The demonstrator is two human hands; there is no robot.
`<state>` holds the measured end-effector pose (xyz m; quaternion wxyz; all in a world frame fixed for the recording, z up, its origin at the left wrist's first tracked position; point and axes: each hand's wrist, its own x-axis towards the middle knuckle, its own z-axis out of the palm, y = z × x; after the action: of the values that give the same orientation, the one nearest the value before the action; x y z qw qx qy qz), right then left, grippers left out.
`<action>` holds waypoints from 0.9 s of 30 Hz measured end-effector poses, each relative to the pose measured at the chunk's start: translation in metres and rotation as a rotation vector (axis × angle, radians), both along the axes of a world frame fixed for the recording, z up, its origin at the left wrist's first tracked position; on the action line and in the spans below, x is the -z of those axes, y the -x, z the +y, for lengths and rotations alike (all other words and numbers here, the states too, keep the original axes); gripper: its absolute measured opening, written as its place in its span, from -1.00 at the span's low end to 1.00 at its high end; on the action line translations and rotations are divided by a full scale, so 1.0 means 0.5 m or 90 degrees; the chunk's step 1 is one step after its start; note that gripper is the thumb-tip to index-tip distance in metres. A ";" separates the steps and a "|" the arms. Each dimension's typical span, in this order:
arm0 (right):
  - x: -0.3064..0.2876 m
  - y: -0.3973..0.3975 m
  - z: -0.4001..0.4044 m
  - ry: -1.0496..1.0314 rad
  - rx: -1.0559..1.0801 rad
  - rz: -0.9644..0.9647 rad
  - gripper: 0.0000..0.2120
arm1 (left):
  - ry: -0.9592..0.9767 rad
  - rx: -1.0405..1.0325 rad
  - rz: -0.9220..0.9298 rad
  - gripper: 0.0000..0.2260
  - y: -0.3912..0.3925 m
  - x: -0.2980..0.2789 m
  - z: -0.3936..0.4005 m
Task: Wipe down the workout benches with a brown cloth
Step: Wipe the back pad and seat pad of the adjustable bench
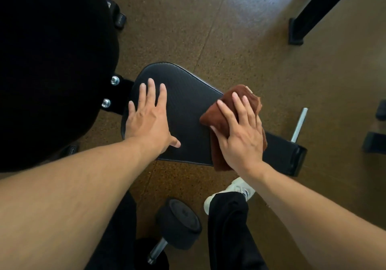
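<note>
Brown cloth (pixel 213 113) pressed flat under open right hand (pixel 240 136) at seat pad (pixel 188 107) right edge; left hand (pixel 148 119) splayed, empty, bracing pad's unwiped left.

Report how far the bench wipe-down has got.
Done: nothing can be confirmed; the seat pad shows no visible wipe marks. In hand: the right hand presses the folded brown cloth flat on the pad's right edge, while the left hand rests open on its left side. Left: the pad's bare middle, the large black back pad, and any other benches.
</note>
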<state>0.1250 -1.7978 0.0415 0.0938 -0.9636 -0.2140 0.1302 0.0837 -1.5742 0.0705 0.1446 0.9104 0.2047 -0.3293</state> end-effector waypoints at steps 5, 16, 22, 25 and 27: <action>-0.017 -0.130 0.135 0.010 0.139 0.093 -0.52 | -0.009 0.004 -0.016 0.35 0.004 -0.003 0.001; 0.020 -0.254 0.344 -0.104 -0.116 0.330 -0.57 | -0.037 0.034 -0.005 0.36 -0.008 -0.003 -0.002; 0.009 -0.243 0.177 -0.161 -0.053 0.287 -0.55 | -0.029 0.043 0.007 0.35 -0.011 -0.006 -0.002; -0.012 -0.198 0.049 -0.169 -0.022 0.199 -0.56 | -0.017 0.041 0.003 0.35 -0.012 -0.010 -0.003; -0.015 -0.153 -0.005 -0.193 0.020 0.147 -0.57 | -0.026 0.041 -0.006 0.35 -0.007 -0.010 0.003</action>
<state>0.2018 -1.8005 0.0492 0.2638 -0.9203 -0.2040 0.2048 0.0869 -1.5729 0.0757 0.1162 0.9208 0.1817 -0.3249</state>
